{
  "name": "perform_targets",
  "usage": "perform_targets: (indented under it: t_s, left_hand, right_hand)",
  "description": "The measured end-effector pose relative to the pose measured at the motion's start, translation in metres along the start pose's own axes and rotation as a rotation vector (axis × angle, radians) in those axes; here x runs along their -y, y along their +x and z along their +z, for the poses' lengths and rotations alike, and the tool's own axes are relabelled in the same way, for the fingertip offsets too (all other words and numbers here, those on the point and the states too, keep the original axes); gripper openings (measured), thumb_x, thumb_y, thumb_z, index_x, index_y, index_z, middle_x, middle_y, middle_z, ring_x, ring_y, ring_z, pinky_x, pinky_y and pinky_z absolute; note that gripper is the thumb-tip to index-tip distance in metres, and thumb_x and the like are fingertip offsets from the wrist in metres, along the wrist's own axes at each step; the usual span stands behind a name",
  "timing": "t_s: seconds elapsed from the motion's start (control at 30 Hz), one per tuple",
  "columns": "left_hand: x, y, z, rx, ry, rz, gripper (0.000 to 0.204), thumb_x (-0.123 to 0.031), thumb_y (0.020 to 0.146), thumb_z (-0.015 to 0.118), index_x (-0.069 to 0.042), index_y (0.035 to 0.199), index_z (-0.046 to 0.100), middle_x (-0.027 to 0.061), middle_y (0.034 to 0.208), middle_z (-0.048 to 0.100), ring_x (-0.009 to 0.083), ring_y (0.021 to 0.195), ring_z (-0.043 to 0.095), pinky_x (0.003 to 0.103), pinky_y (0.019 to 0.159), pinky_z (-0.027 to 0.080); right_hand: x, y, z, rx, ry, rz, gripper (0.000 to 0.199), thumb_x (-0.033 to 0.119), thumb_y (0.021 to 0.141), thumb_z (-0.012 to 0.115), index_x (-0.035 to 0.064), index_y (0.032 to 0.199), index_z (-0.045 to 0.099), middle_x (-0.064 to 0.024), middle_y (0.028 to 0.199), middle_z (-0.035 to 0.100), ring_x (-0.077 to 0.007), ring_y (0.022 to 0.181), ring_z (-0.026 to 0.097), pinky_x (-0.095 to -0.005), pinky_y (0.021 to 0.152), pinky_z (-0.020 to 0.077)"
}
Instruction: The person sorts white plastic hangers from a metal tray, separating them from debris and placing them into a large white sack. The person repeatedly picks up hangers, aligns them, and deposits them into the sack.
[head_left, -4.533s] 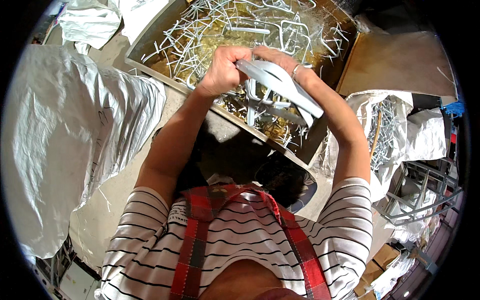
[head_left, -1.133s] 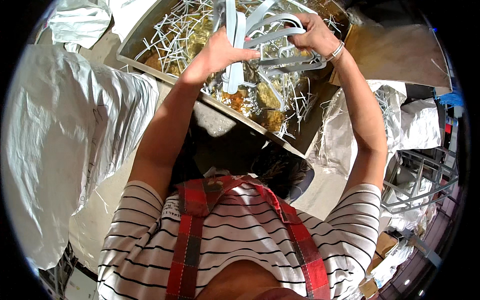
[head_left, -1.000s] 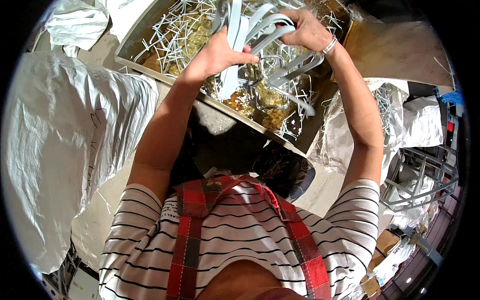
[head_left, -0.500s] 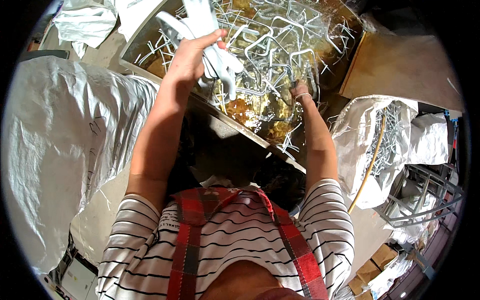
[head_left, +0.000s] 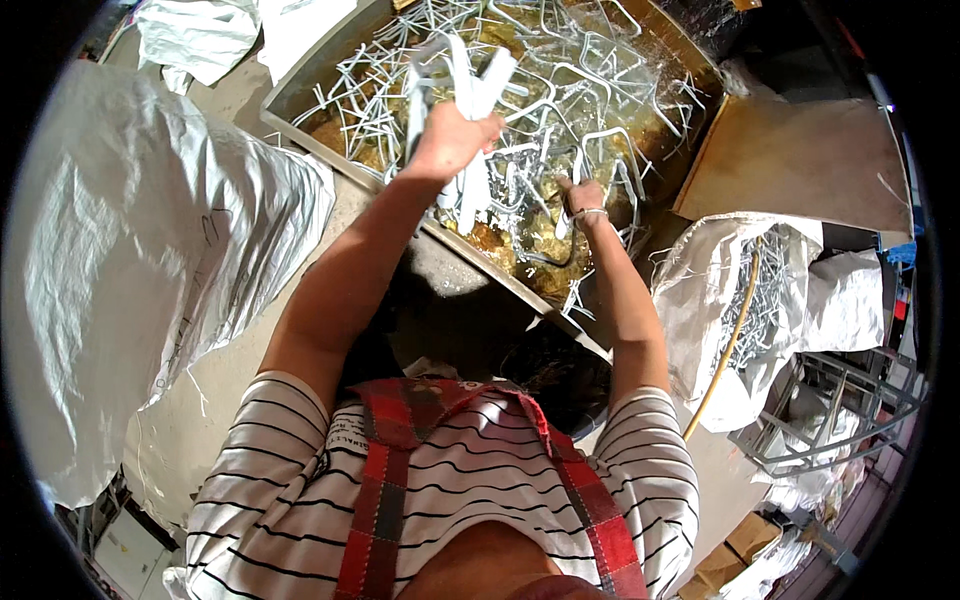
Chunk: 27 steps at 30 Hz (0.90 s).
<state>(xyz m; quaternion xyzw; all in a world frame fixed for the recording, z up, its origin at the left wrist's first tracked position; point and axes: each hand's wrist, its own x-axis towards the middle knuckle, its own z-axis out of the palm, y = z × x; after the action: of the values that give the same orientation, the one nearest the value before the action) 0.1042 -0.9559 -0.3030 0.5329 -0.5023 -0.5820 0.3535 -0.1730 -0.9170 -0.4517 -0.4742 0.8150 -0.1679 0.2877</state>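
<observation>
Left hand [head_left: 452,140] is curling closed around a bundle of pale grey-white, broad, smooth bent strips [head_left: 488,88], and is holding it raised at 12 o'clock of the view, over the large metal tray with straight walls [head_left: 330,155]. It is hanging further toward 3 o'clock over the tray than half a second ago. Right hand [head_left: 585,198], at 4 o'clock from the left one, is no longer reaching up beside the bundle as it was about a second ago; it is working low among the loose pieces, its fingers partly curled. Whether it is gripping the dark, thin, bent loop [head_left: 571,250] beside it, one cannot tell. That change is leaving the left hand alone supporting the bundle, while the right is handling separate pieces.

The bundle is catching strong sunlight on its flat faces; its ends are splaying unevenly toward 11 and 1 o'clock, and others are dangling toward 6.

Beneath, thin pale grey bent rods [head_left: 365,95] are lying tangled on the tray's 10 o'clock side, larger round-cornered loops [head_left: 605,133] are crowding toward 2, and yellow-brown wetness is glinting between them.

Farther out, a large crumpled white sack [head_left: 150,270] is standing at 9 o'clock, an open white sack [head_left: 685,300] is holding grey rods at 3, and a flat brown board [head_left: 790,155] is slanting at 2.
</observation>
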Motion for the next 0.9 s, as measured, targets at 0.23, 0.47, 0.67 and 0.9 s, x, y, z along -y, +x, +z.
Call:
perform_targets:
  t_s: [0.23,0.47,0.67,0.9]
  left_hand:
    - [0.011,-0.004,0.024,0.188,-0.281,-0.057,0.012,-0.007,0.08,0.063,0.002,0.086,0.057,0.0065,0.076,0.06,0.0132,0.071,0.059,0.025,0.06,0.047]
    - [0.008,0.003,0.016,0.032,-0.649,-0.101,0.019,-0.002,0.082,0.058,0.007,0.098,0.058,0.0122,0.086,0.062,0.0203,0.073,0.061,0.031,0.063,0.051]
    - [-0.017,0.0,-0.011,0.037,-0.812,-0.14,0.036,-0.012,0.08,0.066,0.01,0.104,0.053,0.0157,0.088,0.062,0.023,0.076,0.063,0.031,0.063,0.056]
    - [-0.043,-0.012,-0.033,-0.137,0.046,0.347,0.034,-0.022,0.075,0.071,0.005,0.092,0.06,0.0095,0.072,0.063,0.0126,0.059,0.061,0.027,0.056,0.054]
  right_hand:
    - [0.168,-0.096,-0.046,-0.076,0.626,-0.129,0.049,0.043,0.083,0.057,-0.0051,0.089,0.063,-0.0141,0.074,0.061,-0.02,0.067,0.054,-0.0329,0.067,0.0436]
    - [0.159,-0.124,-0.035,-0.016,0.222,-0.707,0.078,0.053,0.08,0.053,-0.0075,0.127,0.037,-0.0253,0.116,0.039,-0.0356,0.109,0.04,-0.0372,0.097,0.0312]
    - [0.107,-0.167,-0.057,0.435,-0.012,-0.466,0.041,0.032,0.078,0.068,-0.001,0.102,0.059,-0.007,0.072,0.062,-0.0172,0.066,0.059,-0.0315,0.062,0.0495]
    - [-0.005,-0.117,-0.14,-0.109,0.907,0.116,0.031,0.032,0.083,0.061,0.0045,0.071,0.054,-0.0009,0.05,0.043,-0.0107,0.04,0.04,-0.027,0.039,0.0353]
